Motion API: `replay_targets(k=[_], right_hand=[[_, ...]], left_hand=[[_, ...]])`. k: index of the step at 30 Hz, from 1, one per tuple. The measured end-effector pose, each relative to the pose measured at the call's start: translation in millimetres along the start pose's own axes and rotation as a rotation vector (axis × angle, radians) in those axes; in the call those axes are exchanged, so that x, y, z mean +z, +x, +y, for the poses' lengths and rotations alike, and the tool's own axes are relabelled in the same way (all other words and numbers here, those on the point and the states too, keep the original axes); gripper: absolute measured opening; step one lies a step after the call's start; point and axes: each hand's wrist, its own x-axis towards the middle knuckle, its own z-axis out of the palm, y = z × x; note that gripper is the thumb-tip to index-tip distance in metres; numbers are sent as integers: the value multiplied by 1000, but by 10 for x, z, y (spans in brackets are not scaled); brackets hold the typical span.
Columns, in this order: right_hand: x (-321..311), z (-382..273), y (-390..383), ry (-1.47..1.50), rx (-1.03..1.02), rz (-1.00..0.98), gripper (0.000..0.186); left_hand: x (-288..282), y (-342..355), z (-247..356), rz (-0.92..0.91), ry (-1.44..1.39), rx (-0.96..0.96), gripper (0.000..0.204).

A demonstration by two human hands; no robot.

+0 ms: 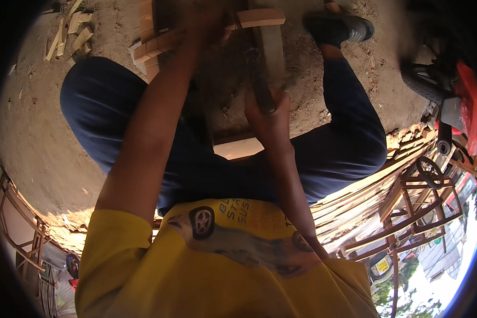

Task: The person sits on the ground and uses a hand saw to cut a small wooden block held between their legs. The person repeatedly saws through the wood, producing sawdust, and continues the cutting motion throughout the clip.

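Note:
My right hand (270,114) is closed around the handle of a dark tool (258,71). The tool's narrow front end reaches up to a curved wooden piece (262,17); its kind is too blurred to tell. My left hand (209,26), dark and smeared at the top, grips the same wooden piece, its fingers partly hidden. Beneath, a pale wooden beam (273,50) runs away from me. More jointed wood (149,66) lies to the left of the beam, under my left forearm.
I sit with my knees apart over bare earth ground (42,132). Wood offcuts (82,38) lie at the far left. A dark shoe (339,30) is at the far right. A tyre (426,85), red sheeting (470,100) and a wooden frame with a wheel (430,172) stand on the right.

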Motion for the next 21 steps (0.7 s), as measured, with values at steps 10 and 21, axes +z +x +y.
replay_targets(k=[10,21], right_hand=[[-51,26,-113,-119,53,-23,15],[22,142,52,-63,-30,40,15]], left_hand=[[-127,-84,0,-9,-13,76,33],[105,54,-95,-161,-12,-16,33]])
